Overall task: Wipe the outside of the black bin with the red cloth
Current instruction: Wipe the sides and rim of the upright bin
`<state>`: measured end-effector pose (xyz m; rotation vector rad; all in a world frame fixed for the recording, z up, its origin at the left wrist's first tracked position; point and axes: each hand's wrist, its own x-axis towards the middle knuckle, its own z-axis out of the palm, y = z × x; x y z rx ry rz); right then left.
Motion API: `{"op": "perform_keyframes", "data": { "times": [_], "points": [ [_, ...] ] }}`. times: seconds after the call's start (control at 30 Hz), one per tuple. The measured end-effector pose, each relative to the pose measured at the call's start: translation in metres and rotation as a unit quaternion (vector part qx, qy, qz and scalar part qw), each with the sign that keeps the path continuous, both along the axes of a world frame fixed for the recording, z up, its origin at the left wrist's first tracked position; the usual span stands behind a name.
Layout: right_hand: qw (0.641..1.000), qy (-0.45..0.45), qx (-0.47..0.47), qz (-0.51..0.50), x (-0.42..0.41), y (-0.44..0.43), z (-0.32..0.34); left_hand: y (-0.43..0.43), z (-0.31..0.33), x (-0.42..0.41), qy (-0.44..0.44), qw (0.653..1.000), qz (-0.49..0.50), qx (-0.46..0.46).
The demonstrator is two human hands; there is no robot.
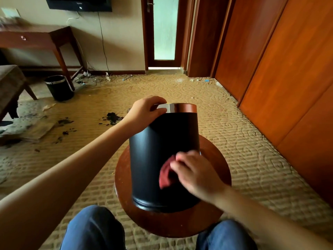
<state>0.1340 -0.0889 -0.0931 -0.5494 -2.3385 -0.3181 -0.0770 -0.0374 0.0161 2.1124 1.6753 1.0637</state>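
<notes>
A black bin (153, 150) with a shiny metal rim stands on a round wooden stool (216, 159) in front of my knees, tilted slightly away from me. My left hand (146, 110) grips the rim at its top left. My right hand (196, 172) presses a crumpled red cloth (166, 175) against the bin's near side, low and to the right. The cloth is partly hidden under my fingers.
A second black bin (58, 88) stands by a wooden desk (41, 38) at the far left. Dark dirt patches (112, 119) and scraps lie on the patterned carpet (243, 141). Wooden wardrobe doors (288, 69) line the right side. A door with frosted glass (164, 29) is straight ahead.
</notes>
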Motion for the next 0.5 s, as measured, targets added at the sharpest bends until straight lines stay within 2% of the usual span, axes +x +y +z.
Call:
{"op": "perform_keyframes", "data": {
  "times": [0.07,0.17,0.23,0.37,0.43,0.5],
  "points": [
    [0.995,0.071,-0.001,-0.066,-0.022,0.034,0.041,-0.001,0.002,-0.003,0.003,1.0,-0.012,-0.005],
    [0.976,0.153,-0.067,-0.137,-0.04,0.059,0.076,0.002,0.006,-0.013,0.007,0.999,-0.021,-0.033],
    [0.982,0.121,-0.045,-0.136,-0.038,0.044,0.052,0.008,0.007,-0.017,-0.003,0.999,-0.011,-0.053],
    [0.997,0.009,-0.069,-0.04,0.003,-0.031,-0.032,0.013,0.0,-0.015,-0.007,0.997,0.066,-0.035],
    [0.998,-0.019,-0.063,-0.021,0.015,-0.038,-0.04,0.011,-0.004,-0.014,0.001,0.997,0.077,-0.02],
    [0.998,-0.003,-0.045,-0.037,0.008,-0.016,-0.02,0.007,-0.007,-0.013,0.004,0.998,0.065,-0.005]
  ]
}}
